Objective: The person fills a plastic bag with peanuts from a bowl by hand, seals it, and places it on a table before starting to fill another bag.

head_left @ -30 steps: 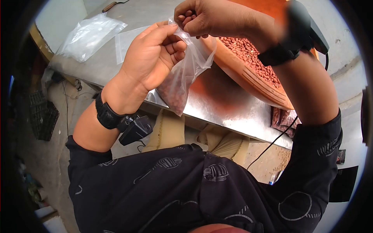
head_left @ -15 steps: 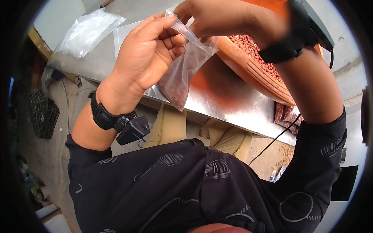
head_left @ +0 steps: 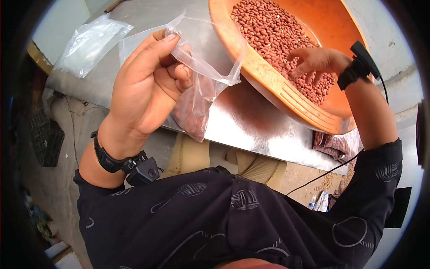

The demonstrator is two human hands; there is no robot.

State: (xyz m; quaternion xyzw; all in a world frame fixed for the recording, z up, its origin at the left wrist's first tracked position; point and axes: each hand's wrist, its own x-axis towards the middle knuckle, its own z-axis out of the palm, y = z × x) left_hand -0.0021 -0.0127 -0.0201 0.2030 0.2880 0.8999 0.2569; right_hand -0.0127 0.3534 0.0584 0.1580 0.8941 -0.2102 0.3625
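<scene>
My left hand [head_left: 150, 80] pinches the rim of a clear plastic bag [head_left: 195, 110], which hangs down with reddish peanuts in its lower part. The bag's mouth gapes to the right. Over the orange basin [head_left: 273, 85] my right hand [head_left: 320, 65] has its fingers spread and curved down at the peanuts [head_left: 264, 29], with nothing visible in it. Whether its fingertips touch the peanuts cannot be made out.
The metal table [head_left: 251, 130] carries the basin and, at upper left, a stack of empty clear bags [head_left: 94, 42]. Filled peanut bags [head_left: 336, 143] lie at its right edge, near a black cable [head_left: 313, 177]. A black crate [head_left: 45, 139] stands on the floor at left.
My right hand has left the bag and moved right, over the basin, its fingers now spread. My left hand has shifted left and slightly down with the bag, whose mouth is now wider.
</scene>
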